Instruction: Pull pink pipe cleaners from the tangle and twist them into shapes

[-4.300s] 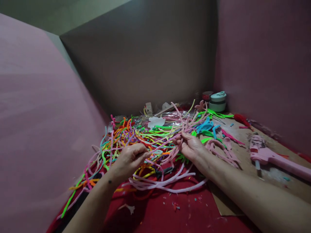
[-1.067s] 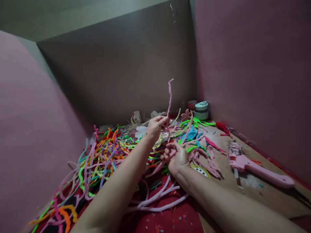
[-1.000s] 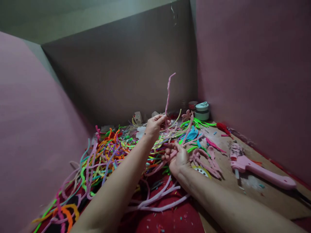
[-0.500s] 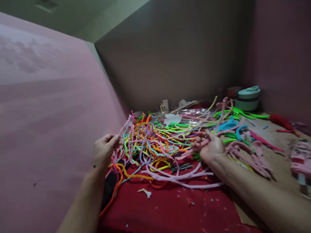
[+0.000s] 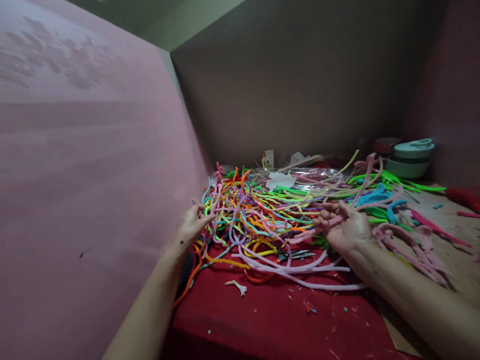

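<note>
A tangled heap of multicoloured fuzzy pipe cleaners (image 5: 258, 215) lies between my hands. My left hand (image 5: 190, 227) is at the heap's left edge, thumb stretched out and apart from the bent fingers. Pink and pale stems are close to its fingertips, and I see none gripped. My right hand (image 5: 347, 227) is turned palm up at the heap's right side. Its curled fingers hold a pink pipe cleaner (image 5: 362, 187), which runs across the palm and sticks up behind the hand. Thicker pale pink pipe cleaners (image 5: 296, 274) lie in front on the red cloth.
Black-bladed scissors (image 5: 300, 254) lie partly under the stems. A frayed white tuft (image 5: 238, 287) and scraps dot the red cloth (image 5: 270, 325). Bent pink pieces (image 5: 412, 250) lie on the brown board at right. A mint container (image 5: 410, 159) stands behind. A pink wall (image 5: 112, 200) rises at left.
The view has swung left, so things appear farther right. My left hand has gone from a pinch near a pink stem to thumb and fingers apart. The right hand keeps its pink stem.
</note>
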Demonstrator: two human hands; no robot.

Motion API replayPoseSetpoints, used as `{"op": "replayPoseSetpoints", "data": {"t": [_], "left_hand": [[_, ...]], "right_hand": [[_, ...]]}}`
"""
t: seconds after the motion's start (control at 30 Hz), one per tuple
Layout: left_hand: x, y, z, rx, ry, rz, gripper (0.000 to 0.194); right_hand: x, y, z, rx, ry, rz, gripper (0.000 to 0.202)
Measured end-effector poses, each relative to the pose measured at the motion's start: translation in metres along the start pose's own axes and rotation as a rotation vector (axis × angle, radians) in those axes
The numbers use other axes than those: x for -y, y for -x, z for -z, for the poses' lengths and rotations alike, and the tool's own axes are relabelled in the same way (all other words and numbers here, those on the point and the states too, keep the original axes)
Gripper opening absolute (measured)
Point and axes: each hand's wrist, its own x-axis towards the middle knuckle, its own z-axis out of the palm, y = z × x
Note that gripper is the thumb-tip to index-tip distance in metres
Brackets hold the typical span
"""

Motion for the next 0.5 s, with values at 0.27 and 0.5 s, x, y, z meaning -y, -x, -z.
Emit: {"op": "replayPoseSetpoints", "data": {"t": [0.27, 0.5], "left_hand": [[-0.014, -0.018, -0.023, 0.055, -0.234, 0.013, 0.039], [-0.023, -0.018, -0.013, 0.053, -0.215, -0.044, 0.032]], "right_hand": [[0.000, 0.001, -0.002, 0.006, 0.033, -0.011, 0.037], [0.002, 0.004, -0.008, -0.005, -0.048, -0.046, 0.036]]}}
